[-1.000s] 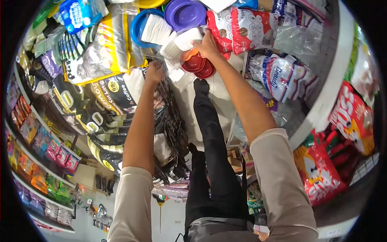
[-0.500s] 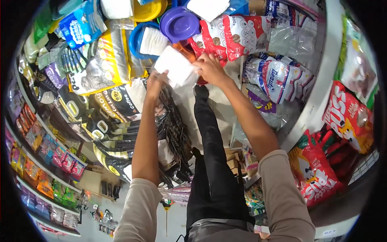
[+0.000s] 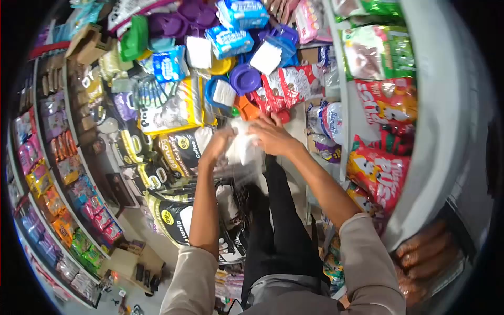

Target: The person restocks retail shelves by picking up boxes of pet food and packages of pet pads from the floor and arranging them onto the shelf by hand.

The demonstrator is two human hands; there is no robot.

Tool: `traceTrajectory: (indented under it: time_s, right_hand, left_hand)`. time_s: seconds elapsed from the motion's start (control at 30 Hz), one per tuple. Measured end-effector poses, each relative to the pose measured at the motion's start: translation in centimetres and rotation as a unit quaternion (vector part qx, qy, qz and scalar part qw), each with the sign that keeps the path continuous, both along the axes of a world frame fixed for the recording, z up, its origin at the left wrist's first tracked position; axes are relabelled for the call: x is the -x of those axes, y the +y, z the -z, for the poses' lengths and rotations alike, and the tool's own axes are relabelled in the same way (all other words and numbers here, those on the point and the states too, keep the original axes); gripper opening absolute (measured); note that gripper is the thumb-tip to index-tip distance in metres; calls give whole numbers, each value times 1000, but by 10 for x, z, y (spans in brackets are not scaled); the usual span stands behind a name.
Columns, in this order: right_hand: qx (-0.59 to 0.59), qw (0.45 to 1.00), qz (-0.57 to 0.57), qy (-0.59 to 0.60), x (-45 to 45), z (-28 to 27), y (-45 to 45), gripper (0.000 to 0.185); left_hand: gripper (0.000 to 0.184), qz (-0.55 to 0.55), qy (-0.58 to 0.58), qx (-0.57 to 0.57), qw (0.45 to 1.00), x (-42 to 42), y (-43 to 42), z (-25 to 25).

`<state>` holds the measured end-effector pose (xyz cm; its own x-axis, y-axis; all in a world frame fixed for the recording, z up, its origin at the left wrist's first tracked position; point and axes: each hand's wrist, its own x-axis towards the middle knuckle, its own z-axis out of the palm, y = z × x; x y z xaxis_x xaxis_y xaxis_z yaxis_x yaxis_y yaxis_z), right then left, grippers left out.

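Note:
Between my hands is a white folded bundle (image 3: 243, 146), smeared by motion, with a streak of clear plastic (image 3: 249, 176) trailing below it. My left hand (image 3: 218, 144) is closed at the bundle's left edge, its fingers blurred. From the right, my right hand (image 3: 273, 137) grips the same bundle with bent fingers. Just beyond them lie an orange plastic bowl (image 3: 247, 107) and a purple bowl (image 3: 245, 79). A similar white bundle (image 3: 224, 93) rests in a blue bowl, and another white bundle (image 3: 266, 58) sits farther back.
Cat litter bags (image 3: 181, 149) stand at my left, below a yellow-edged sack (image 3: 170, 107). Red-and-white food bags (image 3: 291, 84) lie beyond my right hand. Shelves with red pet food packs (image 3: 378, 170) run along the right; racks of small packets (image 3: 52, 202) line the left.
The white bundle has gone from flat and square to narrower and blurred between my hands. Clear plastic now streaks below it. My view has shifted, showing more of the shelves.

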<state>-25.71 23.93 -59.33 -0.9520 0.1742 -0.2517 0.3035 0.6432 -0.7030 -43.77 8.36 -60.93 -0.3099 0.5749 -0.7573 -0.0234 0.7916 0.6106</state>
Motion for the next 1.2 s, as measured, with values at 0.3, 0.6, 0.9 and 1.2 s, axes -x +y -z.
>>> traceTrajectory:
  time_s: [0.3,0.6,0.9,1.2]
  right_hand:
    - [322,916,228,67,-98,-179,-94,45]
    - [47,942,255,212,-234,-366,-231,53]
    - [95,920,334,184,-349,-532,-320,64]
    - [258,755,408,444,-489,-584,-459,70]
  left_hand:
    - [75,22,-213,-66,974,-69,-91,-255]
    - [91,115,-270,-288,912,-186,-193,-344]
    - [98,399,-196,-334,831,-251,-209,-515]
    - [121,329,-489,-519,619,-384,-277,-660]
